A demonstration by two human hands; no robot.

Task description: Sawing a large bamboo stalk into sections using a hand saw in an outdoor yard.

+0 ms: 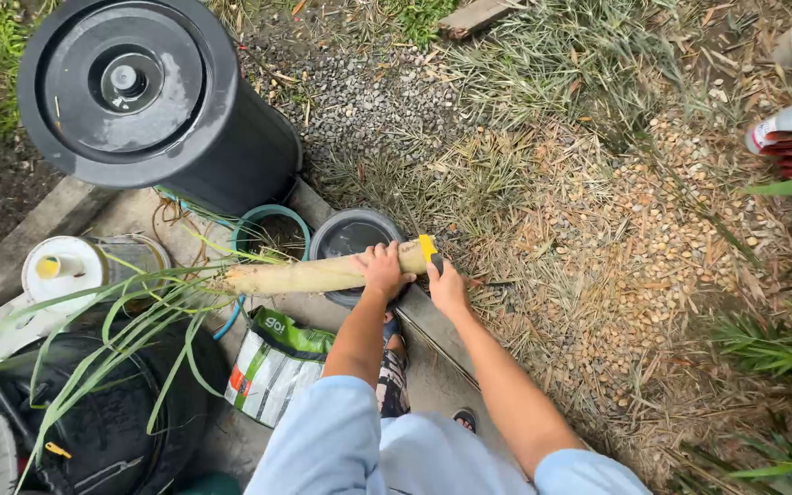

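My left hand point(383, 268) grips a thick pale plant stalk point(309, 274) near its cut end. The stalk lies level, with long green leaves point(112, 321) trailing off to the left. Just right of it, my right hand point(446, 289) holds a small tool with a yellow handle point(428, 247) against the stalk's cut end. Under the stalk sits a dark round bowl point(352, 234). My knees in light blue cloth show at the bottom.
A big black barrel point(153, 96) stands at upper left. A white-capped container point(71, 268), a green and white bag point(272, 362) and a black bag point(103, 422) lie on the concrete slab. Dry cut leaves and gravel point(598, 238) cover the ground to the right.
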